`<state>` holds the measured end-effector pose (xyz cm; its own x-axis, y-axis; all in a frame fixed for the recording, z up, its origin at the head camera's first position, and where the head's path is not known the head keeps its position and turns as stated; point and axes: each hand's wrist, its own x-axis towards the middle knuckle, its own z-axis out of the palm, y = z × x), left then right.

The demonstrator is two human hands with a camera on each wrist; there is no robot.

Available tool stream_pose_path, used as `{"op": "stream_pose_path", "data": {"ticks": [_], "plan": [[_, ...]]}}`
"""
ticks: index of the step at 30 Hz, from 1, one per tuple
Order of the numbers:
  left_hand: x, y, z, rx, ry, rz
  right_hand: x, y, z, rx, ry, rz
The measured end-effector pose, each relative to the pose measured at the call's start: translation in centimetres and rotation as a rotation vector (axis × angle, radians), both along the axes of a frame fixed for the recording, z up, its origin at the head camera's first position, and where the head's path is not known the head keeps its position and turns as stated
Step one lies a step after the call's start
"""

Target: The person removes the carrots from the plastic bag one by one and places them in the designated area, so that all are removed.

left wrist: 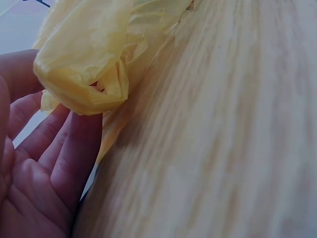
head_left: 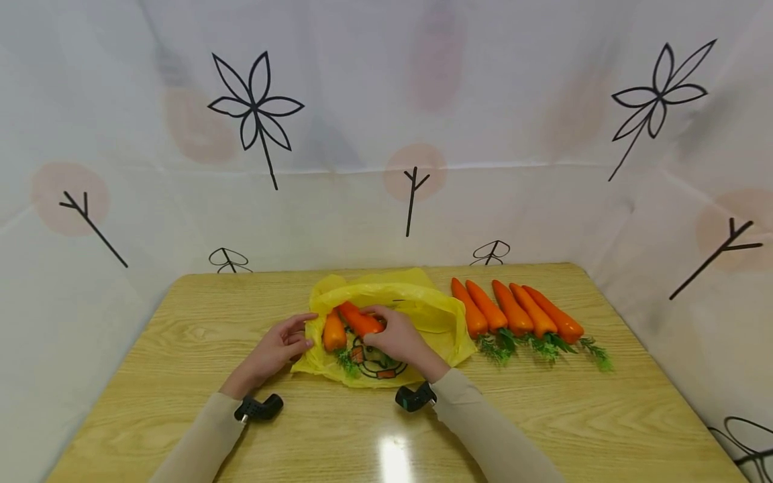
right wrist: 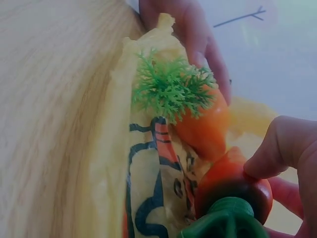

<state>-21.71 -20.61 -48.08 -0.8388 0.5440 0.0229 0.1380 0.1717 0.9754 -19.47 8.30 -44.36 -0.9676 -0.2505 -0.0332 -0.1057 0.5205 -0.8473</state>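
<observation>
A yellow plastic bag [head_left: 435,339] lies on the table with its mouth spread toward me. My right hand [head_left: 400,335] grips an orange-red toy carrot [head_left: 359,320] by its thick end. The tip of this carrot points into the bag, and its green stem [right wrist: 225,218] faces the right wrist camera. Beside it, inside the bag, rests a lighter orange carrot [head_left: 333,332] with a leafy green top [right wrist: 171,84]. At the bag's left side is my left hand [head_left: 280,345], its loosely bent fingers touching the folded rim [left wrist: 81,91] from outside.
Several orange carrots [head_left: 513,308] lie in a row right of the bag, leafy tops toward me. The wooden table [head_left: 229,302] ends at a white patterned cloth [head_left: 350,221] behind. A black wrist camera [head_left: 260,407] sits on each sleeve.
</observation>
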Motion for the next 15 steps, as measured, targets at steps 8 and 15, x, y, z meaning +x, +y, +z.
{"op": "stream_pose_path", "data": {"ticks": [8,15], "plan": [[0.0,0.0,-0.2,-0.017,-0.007,0.021,0.5,1.1,0.4,-0.033,-0.024,-0.008],[0.0,0.1,-0.1,-0.01,-0.001,0.012,1.1,2.1,1.0,-0.015,-0.015,-0.018]]}}
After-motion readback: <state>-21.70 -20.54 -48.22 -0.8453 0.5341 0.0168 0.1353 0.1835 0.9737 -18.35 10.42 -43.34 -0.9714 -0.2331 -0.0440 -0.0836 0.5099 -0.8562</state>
